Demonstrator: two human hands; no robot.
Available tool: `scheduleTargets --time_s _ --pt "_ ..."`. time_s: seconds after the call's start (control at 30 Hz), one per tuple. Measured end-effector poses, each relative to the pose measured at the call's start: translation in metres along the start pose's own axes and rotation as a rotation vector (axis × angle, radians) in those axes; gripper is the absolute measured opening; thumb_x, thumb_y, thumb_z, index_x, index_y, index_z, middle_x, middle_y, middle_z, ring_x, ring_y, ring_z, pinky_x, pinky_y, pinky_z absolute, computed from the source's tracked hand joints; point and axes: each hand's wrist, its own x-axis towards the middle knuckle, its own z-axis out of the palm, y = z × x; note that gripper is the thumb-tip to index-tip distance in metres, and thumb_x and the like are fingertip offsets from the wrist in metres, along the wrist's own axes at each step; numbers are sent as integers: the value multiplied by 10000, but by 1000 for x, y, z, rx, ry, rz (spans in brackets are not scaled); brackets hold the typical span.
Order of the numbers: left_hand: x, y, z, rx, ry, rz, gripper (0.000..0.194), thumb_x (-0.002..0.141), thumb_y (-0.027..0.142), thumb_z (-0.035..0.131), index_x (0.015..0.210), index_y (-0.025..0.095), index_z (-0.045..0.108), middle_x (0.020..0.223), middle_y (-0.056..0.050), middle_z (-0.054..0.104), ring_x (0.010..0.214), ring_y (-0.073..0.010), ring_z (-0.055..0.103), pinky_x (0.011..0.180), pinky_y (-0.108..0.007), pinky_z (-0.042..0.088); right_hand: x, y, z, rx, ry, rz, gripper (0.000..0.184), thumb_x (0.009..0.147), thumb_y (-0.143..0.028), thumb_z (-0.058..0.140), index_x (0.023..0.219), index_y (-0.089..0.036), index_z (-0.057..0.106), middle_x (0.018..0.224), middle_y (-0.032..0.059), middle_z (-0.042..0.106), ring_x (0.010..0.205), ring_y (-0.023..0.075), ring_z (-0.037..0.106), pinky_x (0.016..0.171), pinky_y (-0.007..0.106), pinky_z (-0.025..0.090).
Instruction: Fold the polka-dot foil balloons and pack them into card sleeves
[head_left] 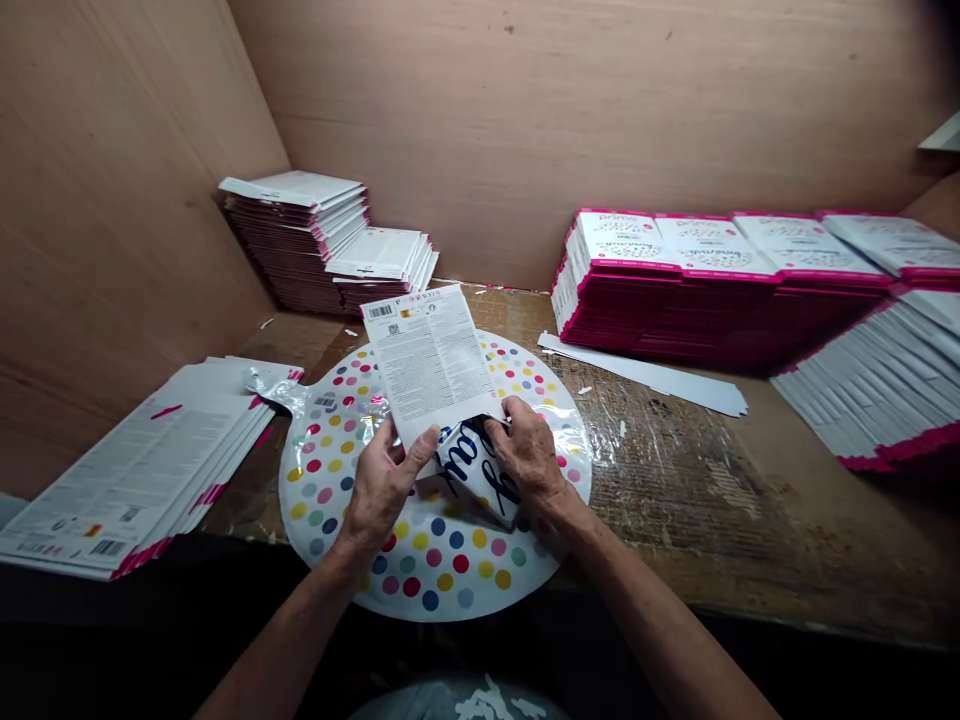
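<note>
A white printed card envelope (pixel 431 355), with small text and a barcode, is tilted over the dotted foil balloon (pixel 427 565). My left hand (pixel 384 480) is closed on the envelope's lower left edge, thumb on top. At the envelope's lower right, my right hand (pixel 529 450) grips a folded foil balloon (pixel 476 470) with dark blue lettering. The folded balloon's upper end meets the envelope's lower edge; how far it reaches inside is hidden. The flat round balloon lies beneath both hands, its tail (pixel 274 388) pointing left.
Stacked envelopes (pixel 300 245) stand at the back left, and more (pixel 127 460) fan out at the near left. Pink-edged stacks (pixel 720 290) line the back right, beside leaning envelopes (pixel 892 380). White card strips (pixel 652 372) lie on the worn wooden table (pixel 675 510). Wooden panels (pixel 480 130) enclose it.
</note>
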Motion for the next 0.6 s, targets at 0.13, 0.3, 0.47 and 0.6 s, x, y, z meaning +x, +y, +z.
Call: scheduleTargets --time_s 0.13,0.3,0.47,0.6 --pt "-3 -11 16 -159 11 -89 543 735 443 742 1157 133 599 1124 -144 722 1025 -273 692 892 -407 563 1 7 -10 46 -4 8 117 861 -332 477 819 -225 498 814 38 610 729 197 538 674 304 405" --pt "20 -22 26 225 306 -46 362 761 435 685 963 136 656 941 -118 747 854 -259 712 734 -351 576 -25 9 -21 178 16 -157 475 915 -436 492 1297 -156 501 1262 157 591 1127 274 580 910 408 487" --pt "2 -13 22 54 245 -33 458 766 504 682 1045 142 653 969 -109 749 870 -270 708 729 -350 576 -74 13 -26 -19 141 -709 719 956 -297 533 1559 -137 176 1524 216 377 1439 314 315 1136 537 337" --pt "-24 0 10 103 2 62 591 854 643 501 1217 200 649 1011 -95 751 1062 -343 662 847 -465 561 -84 13 -31 28 194 -888 524 985 -67 372 1506 -104 329 1354 188 590 1393 238 410 1126 458 404"
